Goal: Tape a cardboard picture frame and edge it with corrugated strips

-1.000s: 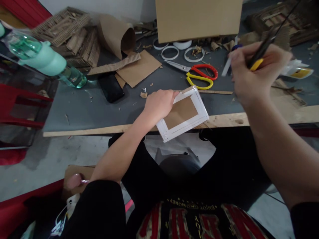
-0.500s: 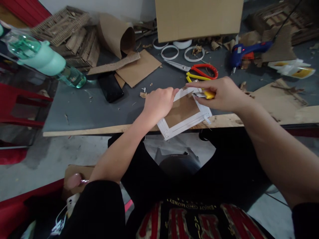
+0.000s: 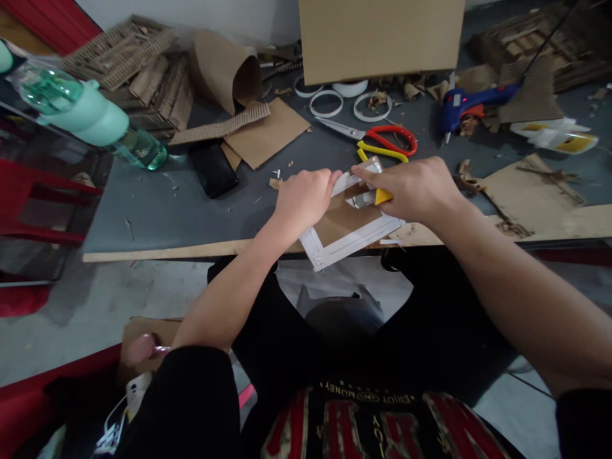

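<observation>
A flat brown cardboard piece with a white taped border (image 3: 354, 239) lies tilted over the table's front edge, its near corner jutting past it. My left hand (image 3: 306, 199) is closed on its upper left side, thumb along the border. My right hand (image 3: 421, 188) is closed round a yellow cutter (image 3: 382, 196), whose metal end points left over the brown middle. The right index finger stretches to the far edge of the piece. A small white strip (image 3: 392, 242) lies at the wooden edge by the right corner.
Behind the hands lie red and yellow scissors (image 3: 392, 140), white rings (image 3: 326, 103) and a cardboard box (image 3: 380, 38). A black phone (image 3: 213, 169) and a green bottle (image 3: 102, 118) are left. A blue glue gun (image 3: 459, 105), a glue bottle (image 3: 557, 135) and cardboard scraps lie right.
My right hand has turned, and the cutter's metal end has moved left and down over the brown middle. The white strip at the right corner now lies lower, along the wooden edge.
</observation>
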The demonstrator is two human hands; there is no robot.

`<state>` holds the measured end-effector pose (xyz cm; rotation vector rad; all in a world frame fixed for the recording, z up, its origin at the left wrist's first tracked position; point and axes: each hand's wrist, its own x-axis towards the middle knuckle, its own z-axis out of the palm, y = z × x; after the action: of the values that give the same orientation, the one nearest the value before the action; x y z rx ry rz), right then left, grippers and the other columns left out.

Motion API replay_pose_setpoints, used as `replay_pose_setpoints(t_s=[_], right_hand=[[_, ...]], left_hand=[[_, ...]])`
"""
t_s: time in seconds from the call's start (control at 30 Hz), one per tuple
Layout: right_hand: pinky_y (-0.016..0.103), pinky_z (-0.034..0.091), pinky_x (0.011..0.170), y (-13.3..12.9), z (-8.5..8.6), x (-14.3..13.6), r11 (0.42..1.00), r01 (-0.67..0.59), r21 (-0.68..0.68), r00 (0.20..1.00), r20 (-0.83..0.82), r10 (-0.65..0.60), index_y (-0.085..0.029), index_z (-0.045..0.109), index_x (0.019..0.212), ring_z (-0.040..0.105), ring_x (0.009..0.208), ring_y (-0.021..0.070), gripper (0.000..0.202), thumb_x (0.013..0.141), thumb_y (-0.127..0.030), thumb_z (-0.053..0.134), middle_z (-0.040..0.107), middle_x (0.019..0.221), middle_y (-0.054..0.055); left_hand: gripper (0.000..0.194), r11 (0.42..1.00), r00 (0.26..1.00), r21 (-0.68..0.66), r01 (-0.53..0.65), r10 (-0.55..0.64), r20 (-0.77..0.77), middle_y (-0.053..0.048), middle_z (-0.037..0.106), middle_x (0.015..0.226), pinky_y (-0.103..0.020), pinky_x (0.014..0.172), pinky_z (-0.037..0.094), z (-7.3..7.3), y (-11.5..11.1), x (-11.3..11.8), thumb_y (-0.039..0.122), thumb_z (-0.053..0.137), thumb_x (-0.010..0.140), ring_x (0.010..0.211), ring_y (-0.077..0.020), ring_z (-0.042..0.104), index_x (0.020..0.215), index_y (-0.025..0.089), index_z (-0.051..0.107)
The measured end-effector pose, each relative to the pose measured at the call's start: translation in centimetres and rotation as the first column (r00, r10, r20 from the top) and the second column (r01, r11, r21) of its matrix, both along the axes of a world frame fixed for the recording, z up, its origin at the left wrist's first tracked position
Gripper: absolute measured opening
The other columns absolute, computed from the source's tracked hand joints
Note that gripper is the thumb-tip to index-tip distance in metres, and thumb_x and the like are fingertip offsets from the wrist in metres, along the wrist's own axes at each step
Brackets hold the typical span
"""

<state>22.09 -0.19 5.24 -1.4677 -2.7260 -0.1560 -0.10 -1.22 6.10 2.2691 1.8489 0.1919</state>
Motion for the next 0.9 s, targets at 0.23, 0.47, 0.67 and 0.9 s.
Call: replay_pose_setpoints(t_s=[0.23, 0.47, 0.67, 0.9], right_hand=[[0.041, 0.036, 0.069, -0.7, 1.3, -1.0, 0.992, -0.059, -0.109, 0.998, 0.013, 0.061, -0.022, 0.076, 0.144, 0.072, 0.089, 0.0314, 0.057, 0.099, -0.021, 0.042, 0.081, 0.092, 0.013], [0.05, 0.053, 0.083, -0.2, 1.2, 0.0, 0.904, -0.292, -0.312, 0.909, -0.386, 0.16, -0.04, 0.082, 0.096, 0.066, 0.083, 0.0298, 0.037, 0.103, -0.06, 0.051, 0.066, 0.071, 0.006], [0.048, 0.054, 0.08, -1.7, 0.4, -0.7, 0.98, -0.169, -0.101, 0.808, -0.584, 0.079, -0.037, 0.084, 0.114, 0.067, 0.076, 0.0276, 0.039, 0.096, -0.061, 0.059, 0.072, 0.074, 0.005], [0.045, 0.056, 0.086, 1.5, -1.3, 0.1, 0.916, 0.137, -0.378, 0.273, -0.874, -0.402, -0.028, 0.074, 0.119, 0.067, 0.097, 0.0272, 0.049, 0.082, -0.057, 0.087, 0.08, 0.115, 0.01]], left_hand=[[0.049, 0.994, 0.994, -0.07, 0.085, -0.08, 0.069, -0.012, 0.081, 0.093, -0.037, 0.083, 0.054, -0.2, 0.6, -0.7, 0.04, 0.04, 0.117, 0.091, -0.0276, 0.078, 0.095, 0.019, 0.079], [0.05, 0.963, 0.962, -0.171, 0.209, -0.172, 0.211, -0.009, 0.074, 0.072, -0.037, 0.073, 0.05, -0.4, 1.3, -1.9, 0.045, 0.048, 0.112, 0.077, -0.027, 0.074, 0.074, 0.026, 0.074], [0.049, 0.987, 0.977, -0.122, 0.1, -0.075, 0.198, -0.009, 0.074, 0.077, -0.038, 0.083, 0.052, -0.4, 2.0, -2.2, 0.044, 0.044, 0.115, 0.086, -0.0279, 0.074, 0.079, 0.025, 0.071], [0.043, 0.994, 0.978, 0.074, -0.078, 0.062, 0.199, -0.01, 0.078, 0.09, -0.038, 0.093, 0.053, -0.6, 1.5, -1.3, 0.044, 0.036, 0.118, 0.104, -0.0306, 0.077, 0.103, 0.025, 0.072]])
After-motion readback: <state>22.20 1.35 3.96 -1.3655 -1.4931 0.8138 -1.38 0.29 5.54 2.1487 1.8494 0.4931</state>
